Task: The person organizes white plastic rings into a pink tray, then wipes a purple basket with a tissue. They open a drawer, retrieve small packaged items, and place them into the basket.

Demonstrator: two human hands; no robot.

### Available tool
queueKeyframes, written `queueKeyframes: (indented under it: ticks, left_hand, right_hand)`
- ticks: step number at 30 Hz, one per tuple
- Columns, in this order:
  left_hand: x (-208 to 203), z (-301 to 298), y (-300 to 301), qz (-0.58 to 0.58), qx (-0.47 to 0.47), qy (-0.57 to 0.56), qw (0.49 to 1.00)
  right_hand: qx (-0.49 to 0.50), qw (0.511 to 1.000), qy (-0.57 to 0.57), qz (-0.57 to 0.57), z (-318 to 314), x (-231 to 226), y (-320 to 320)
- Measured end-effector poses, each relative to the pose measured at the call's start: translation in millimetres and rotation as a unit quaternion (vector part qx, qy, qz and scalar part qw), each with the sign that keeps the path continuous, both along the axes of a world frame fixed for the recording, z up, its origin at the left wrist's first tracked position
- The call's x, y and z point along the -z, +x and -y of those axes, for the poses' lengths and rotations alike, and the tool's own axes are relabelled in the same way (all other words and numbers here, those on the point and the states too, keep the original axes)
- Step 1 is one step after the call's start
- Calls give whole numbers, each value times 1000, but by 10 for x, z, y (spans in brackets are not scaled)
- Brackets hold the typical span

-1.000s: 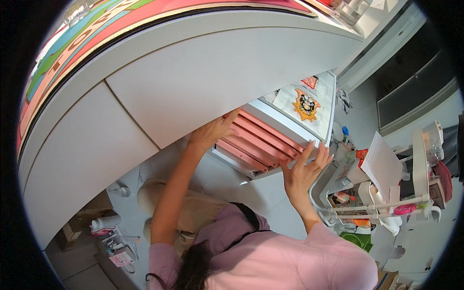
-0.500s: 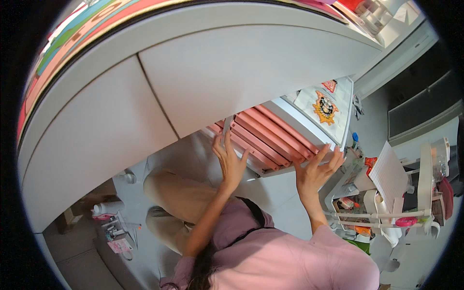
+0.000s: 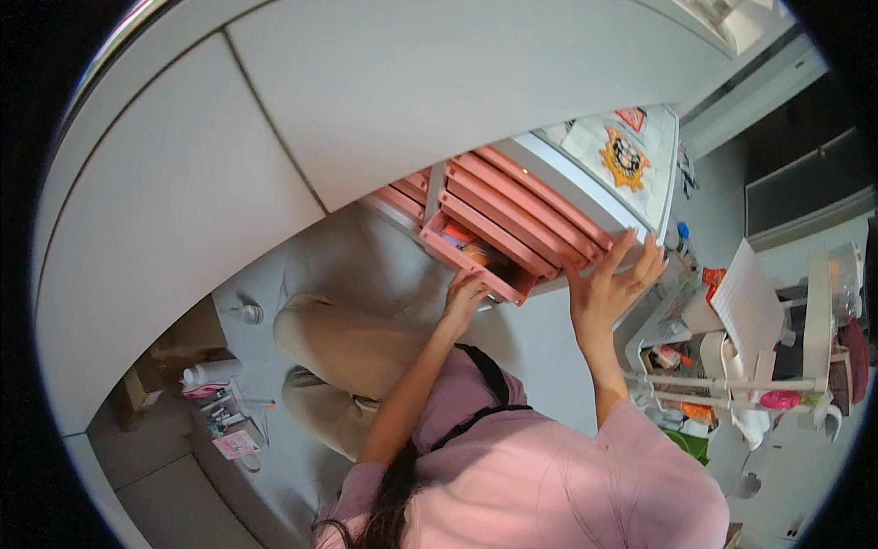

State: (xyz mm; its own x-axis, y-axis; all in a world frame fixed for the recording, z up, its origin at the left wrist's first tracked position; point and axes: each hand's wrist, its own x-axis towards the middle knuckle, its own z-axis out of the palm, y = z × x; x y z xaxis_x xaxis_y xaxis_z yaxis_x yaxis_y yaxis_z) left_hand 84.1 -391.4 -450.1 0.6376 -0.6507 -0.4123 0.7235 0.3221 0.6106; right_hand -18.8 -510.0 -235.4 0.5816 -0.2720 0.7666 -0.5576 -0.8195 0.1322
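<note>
A low drawer unit has a stack of pink drawers (image 3: 512,203) and a white top (image 3: 640,151). The lowest visible pink drawer (image 3: 446,245) is pulled out, and small orange, purple and dark items (image 3: 474,249) show inside. My left hand (image 3: 466,300) is closed on the front rim of this drawer, fingers curled over it. My right hand (image 3: 608,285) is spread against the unit's upper front edge and corner, its fingertips near the top and its thumb by the upper drawers. It holds nothing.
A white cabinet or desk front (image 3: 384,101) hangs over the unit's far side. To the right is a loaded white trolley (image 3: 704,382) with a gridded board (image 3: 748,297). A cardboard box (image 3: 174,357), a white bottle (image 3: 215,371) and small goods are on the left.
My left hand has moved down and toward me, and the lower pink drawer has slid out, showing its contents. My right hand stays at the unit's corner. The view has shifted.
</note>
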Motion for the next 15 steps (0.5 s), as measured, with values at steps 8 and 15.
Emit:
queueKeyframes:
  ticks: [8, 15]
  left_hand:
    - [-247, -749, -316, -71, -24, 156, 985]
    - [-278, -809, -389, -37, -29, 166, 985]
  right_hand:
    - [8, 1000, 16, 19, -16, -7, 4]
    - [11, 1000, 8, 19, -31, -20, 3]
